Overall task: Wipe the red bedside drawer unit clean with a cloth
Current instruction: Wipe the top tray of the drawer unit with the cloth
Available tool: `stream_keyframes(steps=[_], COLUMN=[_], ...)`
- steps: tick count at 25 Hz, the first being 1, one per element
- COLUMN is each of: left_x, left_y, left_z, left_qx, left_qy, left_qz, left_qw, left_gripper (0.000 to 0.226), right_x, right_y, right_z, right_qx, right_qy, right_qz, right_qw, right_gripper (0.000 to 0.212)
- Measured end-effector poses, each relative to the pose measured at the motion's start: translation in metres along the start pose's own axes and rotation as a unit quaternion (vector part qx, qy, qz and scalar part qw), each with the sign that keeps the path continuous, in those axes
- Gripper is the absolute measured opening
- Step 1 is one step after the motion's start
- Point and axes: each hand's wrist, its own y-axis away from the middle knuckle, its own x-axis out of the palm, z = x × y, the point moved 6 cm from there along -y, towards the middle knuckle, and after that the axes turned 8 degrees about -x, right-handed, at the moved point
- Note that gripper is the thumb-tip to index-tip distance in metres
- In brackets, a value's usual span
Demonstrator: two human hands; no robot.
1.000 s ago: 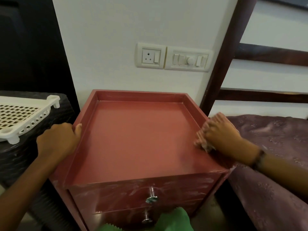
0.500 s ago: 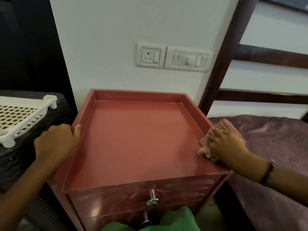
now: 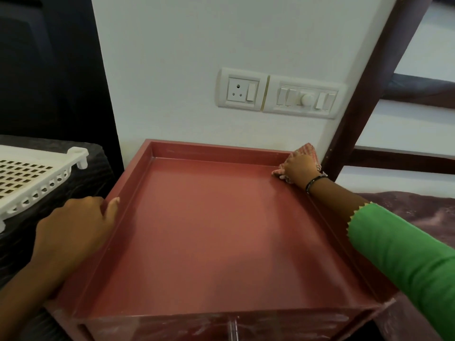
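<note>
The red bedside drawer unit (image 3: 209, 230) fills the middle of the view, its top a shallow tray with raised rims on three sides. My right hand (image 3: 299, 168) presses a pink checked cloth (image 3: 306, 150) into the far right corner of that top, against the rim. My left hand (image 3: 73, 227) grips the left rim, thumb hooked over the edge onto the inner side. The dusty drawer front (image 3: 221, 326) shows at the bottom edge, with part of a metal knob.
A white perforated plastic tray (image 3: 32, 178) lies on a dark surface to the left. A white wall with a socket and switch plate (image 3: 278, 93) stands behind. A dark wooden bed frame (image 3: 364, 99) and purple bedspread (image 3: 418, 210) are on the right.
My right hand slid the cloth from the front right part of the top along the right rim to the far right corner. The camera moved closer. My left hand stayed on the left rim.
</note>
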Motion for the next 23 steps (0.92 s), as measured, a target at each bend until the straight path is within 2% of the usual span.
stream_keyframes(steps=[7,12,16,18,20,21,22,23], left_x=[-0.004,-0.005,-0.008,-0.009,-0.011,-0.011,-0.011,-0.012], left_y=[0.001,0.001,0.003,0.005,0.007,0.007,0.007,0.007], left_z=[-0.002,-0.003,-0.004,-0.005,-0.008,-0.009,-0.010,-0.010], left_qx=[-0.001,0.000,-0.004,-0.009,-0.003,-0.003,-0.004,-0.007], left_qy=[0.022,0.026,0.020,0.023,0.028,0.029,0.027,0.025], left_qz=[-0.012,-0.016,-0.009,0.001,0.002,0.005,0.010,0.014], left_qw=[1.000,1.000,1.000,1.000,1.000,1.000,1.000,1.000], left_gripper=[0.046,0.045,0.047,0.047,0.048,0.048,0.048,0.047], right_x=[-0.003,-0.007,-0.025,-0.032,-0.038,-0.038,-0.034,-0.025], right_y=[0.002,0.002,0.010,0.014,0.021,0.025,0.023,0.016], right_z=[0.008,0.011,0.010,0.002,-0.005,-0.006,-0.004,0.000], right_qx=[0.011,0.002,0.003,0.009,0.031,0.042,0.061,0.077], right_qy=[0.028,0.035,-0.038,-0.157,-0.289,-0.293,-0.270,-0.254], right_qz=[0.014,-0.016,-0.010,-0.084,-0.257,-0.322,-0.337,-0.312], right_qw=[0.999,0.999,0.999,0.984,0.922,0.899,0.900,0.912], right_gripper=[0.033,0.034,0.033,0.028,0.027,0.035,0.042,0.046])
